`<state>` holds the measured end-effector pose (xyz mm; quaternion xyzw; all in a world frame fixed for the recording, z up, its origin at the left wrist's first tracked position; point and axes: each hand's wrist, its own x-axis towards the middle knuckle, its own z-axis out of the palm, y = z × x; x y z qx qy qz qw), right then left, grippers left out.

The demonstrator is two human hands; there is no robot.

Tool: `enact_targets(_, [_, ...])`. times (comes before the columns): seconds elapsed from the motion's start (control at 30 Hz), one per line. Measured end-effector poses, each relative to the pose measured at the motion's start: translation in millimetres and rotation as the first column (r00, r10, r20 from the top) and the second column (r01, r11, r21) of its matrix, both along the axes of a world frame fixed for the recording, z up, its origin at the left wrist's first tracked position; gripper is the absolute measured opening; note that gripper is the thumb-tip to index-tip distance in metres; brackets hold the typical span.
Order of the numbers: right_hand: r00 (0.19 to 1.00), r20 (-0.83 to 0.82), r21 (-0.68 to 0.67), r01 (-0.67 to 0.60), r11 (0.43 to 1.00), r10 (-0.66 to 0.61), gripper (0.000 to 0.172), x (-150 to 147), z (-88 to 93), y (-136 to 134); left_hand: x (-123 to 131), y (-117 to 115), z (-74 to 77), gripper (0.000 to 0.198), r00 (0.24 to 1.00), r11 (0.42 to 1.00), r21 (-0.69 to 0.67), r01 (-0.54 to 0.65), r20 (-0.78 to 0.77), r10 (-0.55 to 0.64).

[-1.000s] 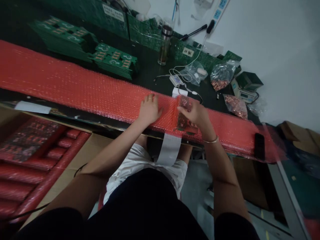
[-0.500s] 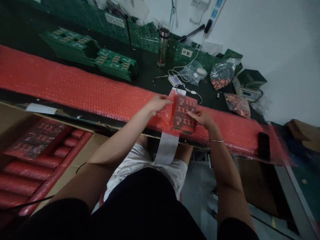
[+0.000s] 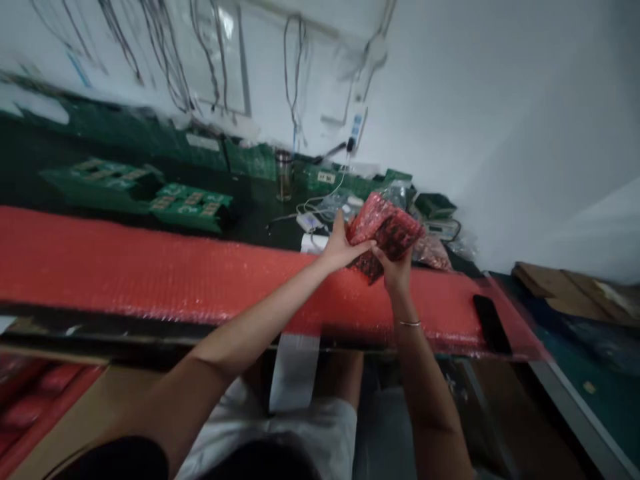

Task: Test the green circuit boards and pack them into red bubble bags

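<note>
Red packet [image 3: 393, 233], gripped in both hands [image 3: 345, 249], held above the bubble wrap sheet [image 3: 150, 270] along the front edge of the tabletop [image 3: 253, 223]

A: ok so that bundle [image 3: 373, 215] is red bubble wrap, yeah? Looks glossy and crinkly to me.
B: yep, thin see-through plastic. Looks like the same stuff as the long red sheet [image 3: 150, 273], which is bumpy, with glints along the front edge.
A: and the table [image 3: 255, 233]?
B: smooth, pretty matt. The white strip [image 3: 294, 373] looks like smooth paper.
A: bracelet [image 3: 410, 324] is def shiny metal lol
B: agreed. Shorts [image 3: 320, 427] are matt cloth, the brown pile [image 3: 555, 280] is dull cardboard, and the clear bag [image 3: 399, 191] is crinkly plastic.
A: phone [image 3: 493, 325]?
B: too blurry, can't tell if it's glossy. Wall [image 3: 475, 100] is smooth, flat white.
</note>
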<state>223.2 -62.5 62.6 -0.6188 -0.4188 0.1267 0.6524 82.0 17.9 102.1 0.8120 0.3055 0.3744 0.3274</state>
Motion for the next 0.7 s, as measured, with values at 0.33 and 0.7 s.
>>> enact_targets(0.33, [0.990, 0.083, 0.090, 0.105, 0.990, -0.112, 0.113, 114.7, -23.3, 63.1, 127.4, 69.3, -25.2, 0.089, 0.991, 0.992, 0.051, 0.112, 0.069, -0.116])
enact_targets(0.7, [0.995, 0.000, 0.066, 0.102, 0.993, -0.102, 0.105, 148.7, -73.2, 87.5, 160.1, 81.4, -79.1, 0.111, 0.954, 0.963, -0.215, 0.160, 0.283, -0.096])
